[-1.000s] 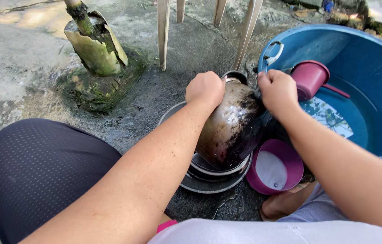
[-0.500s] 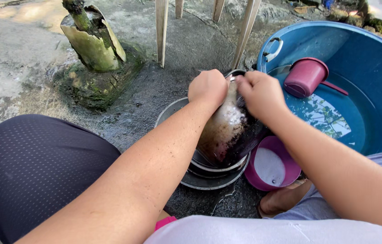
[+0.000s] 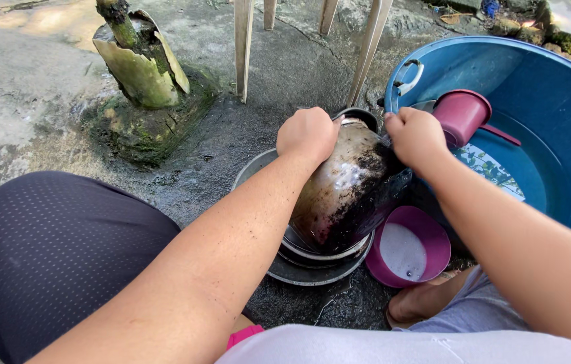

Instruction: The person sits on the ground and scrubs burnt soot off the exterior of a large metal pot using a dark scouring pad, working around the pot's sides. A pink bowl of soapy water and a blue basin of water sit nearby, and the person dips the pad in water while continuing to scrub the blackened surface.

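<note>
A soot-blackened metal pot (image 3: pixel 346 192) lies tipped on its side over a stack of metal plates (image 3: pixel 312 266) on wet ground. My left hand (image 3: pixel 309 133) is closed on the pot's upper left edge. Closed in a fist, my right hand (image 3: pixel 417 135) presses against the pot's upper right side; whatever it grips is hidden. A small purple bowl (image 3: pixel 407 246) with soapy white liquid sits right of the plates.
A large blue tub (image 3: pixel 555 101) of water at the right holds a maroon dipper (image 3: pixel 464 114) and a patterned plate (image 3: pixel 491 172). A cut mossy stump (image 3: pixel 140 74) stands at the back left. Pale chair legs (image 3: pixel 243 47) rise behind the pot. My knee (image 3: pixel 56 249) fills the lower left.
My right hand slid left across the pot's top and back toward the right edge. The left hand stayed on the pot.
</note>
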A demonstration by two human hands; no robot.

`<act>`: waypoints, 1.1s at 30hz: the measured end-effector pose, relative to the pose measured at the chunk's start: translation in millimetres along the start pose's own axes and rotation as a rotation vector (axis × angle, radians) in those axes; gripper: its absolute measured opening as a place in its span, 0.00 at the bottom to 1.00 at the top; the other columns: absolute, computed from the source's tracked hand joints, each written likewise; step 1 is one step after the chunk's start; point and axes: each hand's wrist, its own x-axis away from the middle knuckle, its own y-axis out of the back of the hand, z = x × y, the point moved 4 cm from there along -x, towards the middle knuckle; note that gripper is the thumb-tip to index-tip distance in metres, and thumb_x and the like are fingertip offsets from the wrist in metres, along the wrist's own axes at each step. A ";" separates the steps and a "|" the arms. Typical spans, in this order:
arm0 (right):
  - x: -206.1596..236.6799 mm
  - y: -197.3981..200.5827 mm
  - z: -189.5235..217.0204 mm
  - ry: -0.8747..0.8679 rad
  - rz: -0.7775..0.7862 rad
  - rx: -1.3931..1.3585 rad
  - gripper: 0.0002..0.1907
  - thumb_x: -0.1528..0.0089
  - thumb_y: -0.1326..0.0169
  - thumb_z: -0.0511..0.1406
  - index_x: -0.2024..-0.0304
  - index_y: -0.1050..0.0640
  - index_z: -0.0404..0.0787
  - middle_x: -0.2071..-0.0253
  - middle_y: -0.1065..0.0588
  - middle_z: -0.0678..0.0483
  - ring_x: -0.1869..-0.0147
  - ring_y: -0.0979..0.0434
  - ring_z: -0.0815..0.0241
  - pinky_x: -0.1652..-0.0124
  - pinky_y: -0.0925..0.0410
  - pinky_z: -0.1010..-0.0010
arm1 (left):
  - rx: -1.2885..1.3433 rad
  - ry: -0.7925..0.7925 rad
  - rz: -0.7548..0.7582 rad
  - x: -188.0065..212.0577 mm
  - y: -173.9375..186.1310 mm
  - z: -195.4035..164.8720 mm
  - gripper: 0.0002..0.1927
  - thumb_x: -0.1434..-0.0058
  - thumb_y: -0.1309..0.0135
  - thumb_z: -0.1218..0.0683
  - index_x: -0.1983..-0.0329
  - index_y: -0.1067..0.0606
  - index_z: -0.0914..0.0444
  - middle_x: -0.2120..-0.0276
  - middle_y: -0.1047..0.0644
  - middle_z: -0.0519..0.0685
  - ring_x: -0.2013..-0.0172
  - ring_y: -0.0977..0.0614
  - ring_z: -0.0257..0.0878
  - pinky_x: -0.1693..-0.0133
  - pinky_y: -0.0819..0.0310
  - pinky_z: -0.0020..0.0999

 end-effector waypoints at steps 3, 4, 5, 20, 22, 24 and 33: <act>1.1 5.2 9.1 0.244 -0.078 -0.023 0.22 0.30 0.50 0.45 0.67 0.24 0.32 0.67 0.25 0.37 0.62 0.24 0.36 0.58 0.31 0.51 | 0.002 0.023 0.055 0.1 -0.1 -0.5 0.23 0.34 0.49 0.39 0.58 0.17 0.61 0.58 0.16 0.56 0.55 0.15 0.53 0.55 0.20 0.47; 3.3 5.1 13.2 0.357 -0.107 -0.043 0.22 0.29 0.50 0.45 0.67 0.25 0.31 0.66 0.25 0.37 0.61 0.24 0.36 0.57 0.31 0.51 | 0.001 0.021 0.059 0.9 -0.1 -0.8 0.23 0.34 0.50 0.38 0.58 0.17 0.61 0.58 0.17 0.56 0.55 0.15 0.54 0.55 0.20 0.47; -0.9 4.3 6.6 0.207 -0.044 -0.040 0.23 0.29 0.51 0.46 0.67 0.25 0.32 0.67 0.24 0.37 0.62 0.24 0.36 0.58 0.31 0.51 | 0.004 0.019 0.054 1.2 1.0 -0.4 0.24 0.33 0.50 0.38 0.58 0.18 0.61 0.57 0.17 0.57 0.55 0.15 0.54 0.55 0.20 0.48; -23.3 -11.9 5.3 0.012 0.097 0.028 0.20 0.31 0.50 0.46 0.64 0.22 0.36 0.67 0.23 0.38 0.62 0.22 0.36 0.59 0.31 0.49 | 0.009 -0.002 0.010 -2.8 2.0 4.6 0.24 0.35 0.49 0.37 0.58 0.17 0.61 0.57 0.17 0.57 0.55 0.16 0.55 0.54 0.21 0.48; -20.5 -8.9 21.3 0.375 -0.007 0.111 0.20 0.31 0.49 0.45 0.67 0.21 0.35 0.64 0.23 0.38 0.59 0.23 0.34 0.58 0.32 0.48 | 0.016 0.011 0.017 -3.7 1.7 6.5 0.24 0.36 0.48 0.37 0.58 0.17 0.61 0.57 0.17 0.57 0.55 0.16 0.55 0.54 0.21 0.48; -18.0 -7.8 23.1 0.357 -0.025 0.078 0.21 0.32 0.48 0.45 0.66 0.22 0.33 0.65 0.24 0.37 0.59 0.23 0.34 0.58 0.32 0.48 | 0.030 0.036 0.016 -4.2 2.2 8.9 0.23 0.37 0.48 0.38 0.58 0.17 0.60 0.58 0.17 0.56 0.55 0.15 0.54 0.55 0.20 0.48; -9.5 -3.4 33.8 0.339 -0.014 0.050 0.22 0.33 0.49 0.46 0.68 0.23 0.34 0.65 0.23 0.37 0.57 0.23 0.34 0.55 0.31 0.49 | 0.007 0.074 0.075 -1.4 1.9 9.4 0.26 0.34 0.51 0.36 0.58 0.17 0.60 0.59 0.17 0.55 0.57 0.14 0.52 0.58 0.19 0.47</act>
